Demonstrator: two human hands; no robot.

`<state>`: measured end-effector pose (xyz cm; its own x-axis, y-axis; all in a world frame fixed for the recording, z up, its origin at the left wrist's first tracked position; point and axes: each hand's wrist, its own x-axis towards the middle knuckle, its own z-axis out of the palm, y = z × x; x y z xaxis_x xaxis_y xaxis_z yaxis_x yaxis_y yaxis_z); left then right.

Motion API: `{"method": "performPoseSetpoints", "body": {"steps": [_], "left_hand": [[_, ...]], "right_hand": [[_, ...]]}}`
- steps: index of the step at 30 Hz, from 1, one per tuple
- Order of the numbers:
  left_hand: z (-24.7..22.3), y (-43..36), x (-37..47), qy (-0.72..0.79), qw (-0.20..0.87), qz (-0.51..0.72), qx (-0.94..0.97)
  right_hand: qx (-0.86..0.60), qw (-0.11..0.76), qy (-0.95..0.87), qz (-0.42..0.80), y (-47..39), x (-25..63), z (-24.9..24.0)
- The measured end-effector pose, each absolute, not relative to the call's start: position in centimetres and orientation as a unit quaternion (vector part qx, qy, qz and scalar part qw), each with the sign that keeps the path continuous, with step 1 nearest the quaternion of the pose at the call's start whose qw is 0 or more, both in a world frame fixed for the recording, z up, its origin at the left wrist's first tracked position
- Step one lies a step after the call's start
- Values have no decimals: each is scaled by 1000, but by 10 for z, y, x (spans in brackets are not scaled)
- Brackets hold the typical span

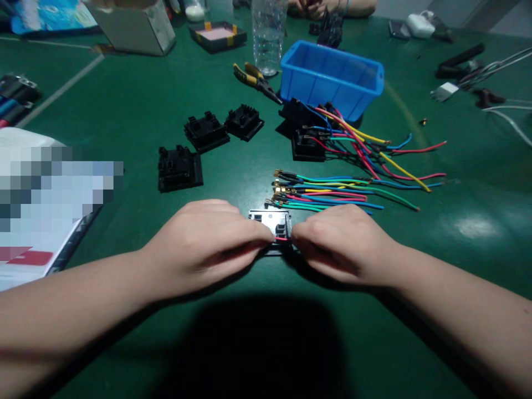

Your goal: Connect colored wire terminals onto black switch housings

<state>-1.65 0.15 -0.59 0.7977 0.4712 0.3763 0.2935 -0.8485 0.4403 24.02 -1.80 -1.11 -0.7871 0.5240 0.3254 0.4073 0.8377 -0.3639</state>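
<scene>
A small black plastic housing (270,219) lies on the green table between my hands, its open inner side facing up. A short stretch of red wire (281,239) crosses its lower right part. My left hand (208,238) is closed, with thumb and fingertips pinching at the left end of that wire over the housing. At the housing's right edge, my right hand (347,244) is also closed; its fingertips hide what they pinch. Just beyond the housing lies a bundle of coloured wires (328,191) with metal terminals at their left ends.
Several black housings (180,169) stand farther left. Housings with wires attached (308,145) lie before a blue plastic bin (332,75). Pliers (257,83) and a clear bottle (268,39) are beside the bin. A cardboard box (133,27) and another person's hands (316,8) are at the back.
</scene>
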Motion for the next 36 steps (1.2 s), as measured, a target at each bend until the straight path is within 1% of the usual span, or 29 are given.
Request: {"method": "performPoseSetpoints", "body": {"steps": [6, 15, 20, 29, 36], "left_hand": [[-4, 0, -16, 211, 175, 248, 929], [-4, 0, -14, 213, 185, 251, 926], [-1, -1, -14, 218, 182, 246, 927], [-3, -1, -15, 223, 190, 248, 923], [-2, -2, -14, 231, 202, 243, 920]], "right_hand": [[-247, 212, -936, 131, -18, 240, -11], [-262, 241, -926, 129, -17, 239, -9], [-260, 235, -926, 142, -18, 238, -6], [-266, 232, -927, 127, -18, 239, -7], [-267, 246, -924, 118, -17, 240, -9]]}}
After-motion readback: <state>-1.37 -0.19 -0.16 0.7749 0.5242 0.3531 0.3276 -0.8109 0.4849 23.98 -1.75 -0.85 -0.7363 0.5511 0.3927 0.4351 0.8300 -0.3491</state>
